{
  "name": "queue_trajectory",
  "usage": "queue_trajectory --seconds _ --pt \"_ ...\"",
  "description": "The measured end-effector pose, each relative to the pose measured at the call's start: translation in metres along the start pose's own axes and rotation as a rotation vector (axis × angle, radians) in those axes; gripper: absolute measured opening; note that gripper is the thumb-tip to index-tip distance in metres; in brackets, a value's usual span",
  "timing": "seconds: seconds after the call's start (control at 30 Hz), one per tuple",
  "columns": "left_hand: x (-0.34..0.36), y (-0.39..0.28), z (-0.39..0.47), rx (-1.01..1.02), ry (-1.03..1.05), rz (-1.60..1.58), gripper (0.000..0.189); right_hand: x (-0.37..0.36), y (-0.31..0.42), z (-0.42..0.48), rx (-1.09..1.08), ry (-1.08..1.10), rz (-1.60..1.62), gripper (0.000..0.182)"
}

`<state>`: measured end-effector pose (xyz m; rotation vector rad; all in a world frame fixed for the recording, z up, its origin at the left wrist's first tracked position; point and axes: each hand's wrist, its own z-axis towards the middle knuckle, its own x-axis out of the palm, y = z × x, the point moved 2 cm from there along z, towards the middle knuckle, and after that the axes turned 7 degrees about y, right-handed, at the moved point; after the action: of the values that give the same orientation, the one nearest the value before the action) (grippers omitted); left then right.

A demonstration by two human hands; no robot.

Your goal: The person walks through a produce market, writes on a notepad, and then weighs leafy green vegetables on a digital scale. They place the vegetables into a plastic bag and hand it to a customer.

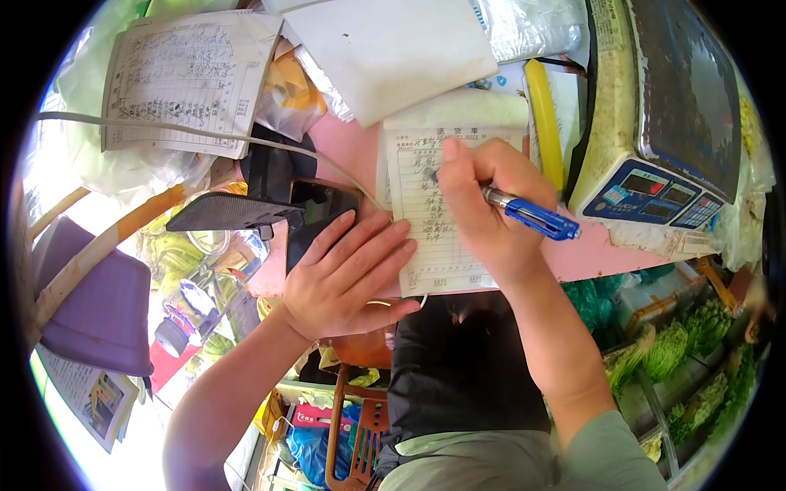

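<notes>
My right hand (491, 202) grips a blue pen (540, 220), its tip over the upper part of a printed form pad (430, 245) that bears handwritten lines. The pad lies on a pink tabletop (589, 251). My left hand (353, 276) rests flat with fingers spread, the fingertips at the pad's left edge and over the lower right of a dark smartphone (322, 199). A thin cable (295, 149) runs across the table to my left fingers. The pen tip is partly hidden by my right thumb.
A digital scale (651, 190) stands at the right, beside a yellow strip-like object (545, 123). Large white sheets (393, 55) lie behind the pad, a written notebook (184, 80) at upper left. A purple plastic container (92, 294) is far left; leafy vegetables (669, 353) are lower right.
</notes>
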<state>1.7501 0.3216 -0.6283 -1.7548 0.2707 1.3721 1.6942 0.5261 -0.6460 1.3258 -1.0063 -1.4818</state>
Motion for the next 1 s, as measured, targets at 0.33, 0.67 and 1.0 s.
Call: queue_trajectory --seconds 0.33,0.67,1.0 --pt "0.004 -0.001 -0.003 -0.006 0.002 0.011 0.063 -0.002 -0.003 -0.003 -0.067 0.033 -0.062 0.028" --pt "0.005 -0.002 -0.003 -0.004 0.002 0.022 0.064 -0.005 0.000 -0.002 -0.113 0.041 -0.023 0.029" --pt "0.000 -0.002 0.000 -0.008 0.021 0.022 0.061 -0.026 0.003 -0.037 0.107 0.014 0.159 0.026"
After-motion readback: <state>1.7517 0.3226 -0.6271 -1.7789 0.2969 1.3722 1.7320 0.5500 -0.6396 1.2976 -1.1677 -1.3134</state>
